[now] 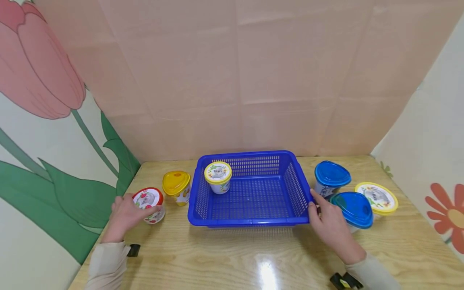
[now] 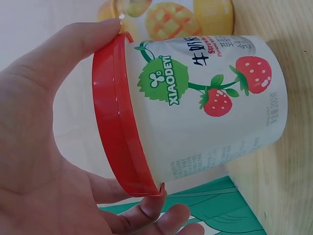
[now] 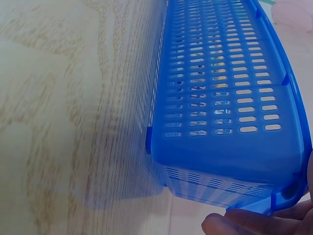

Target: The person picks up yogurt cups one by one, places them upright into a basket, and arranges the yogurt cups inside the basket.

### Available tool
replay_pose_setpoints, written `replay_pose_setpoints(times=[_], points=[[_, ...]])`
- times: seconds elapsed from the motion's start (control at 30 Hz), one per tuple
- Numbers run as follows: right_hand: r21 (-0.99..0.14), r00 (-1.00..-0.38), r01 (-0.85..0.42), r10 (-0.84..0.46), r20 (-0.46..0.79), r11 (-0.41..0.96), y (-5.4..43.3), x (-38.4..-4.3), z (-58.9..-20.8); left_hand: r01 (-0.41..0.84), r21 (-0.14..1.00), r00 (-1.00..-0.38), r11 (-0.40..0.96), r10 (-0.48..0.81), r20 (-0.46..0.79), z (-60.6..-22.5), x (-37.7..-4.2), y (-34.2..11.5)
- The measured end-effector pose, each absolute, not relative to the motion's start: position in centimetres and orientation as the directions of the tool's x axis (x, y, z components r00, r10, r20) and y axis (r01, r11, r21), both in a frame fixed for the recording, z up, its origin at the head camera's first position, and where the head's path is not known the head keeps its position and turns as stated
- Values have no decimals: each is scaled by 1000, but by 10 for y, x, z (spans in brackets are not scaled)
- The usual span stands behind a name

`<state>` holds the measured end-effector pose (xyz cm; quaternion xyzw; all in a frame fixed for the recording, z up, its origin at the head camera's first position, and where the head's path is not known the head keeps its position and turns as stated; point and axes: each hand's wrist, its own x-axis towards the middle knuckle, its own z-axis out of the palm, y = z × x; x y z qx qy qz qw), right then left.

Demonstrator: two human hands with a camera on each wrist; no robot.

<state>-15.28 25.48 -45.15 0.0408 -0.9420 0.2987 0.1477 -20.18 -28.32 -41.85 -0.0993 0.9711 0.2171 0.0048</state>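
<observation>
My left hand (image 1: 127, 213) grips a white paper cup (image 2: 210, 103) with strawberries printed on it, thumb and fingers spread across its red lid (image 2: 117, 117). That cup is upright at the left of the table, in front of a yellow-lidded mango cup (image 1: 177, 187). My right hand (image 1: 331, 221) holds the front right corner of a blue plastic basket (image 1: 250, 221) by its rim, and some fingertips (image 3: 244, 220) show under that rim in the right wrist view. Inside the basket, at its left, stands a white cup with a yellow lid (image 1: 218, 177).
Right of the basket, close to my right hand, stand two cups with blue lids, one farther back (image 1: 331, 175) and one nearer (image 1: 351, 209). Beside them is a cup with a round yellow-rimmed lid (image 1: 377, 198). A pink-covered wall (image 1: 239, 80) rises behind the wooden table (image 1: 203, 262).
</observation>
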Motion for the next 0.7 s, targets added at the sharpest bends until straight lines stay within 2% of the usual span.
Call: replay_pose_setpoints(times=[0.7], points=[[-546, -954, -154, 21, 299, 823, 253, -152, -450, -139, 428, -990, 893, -140, -28, -395, -190, -282]])
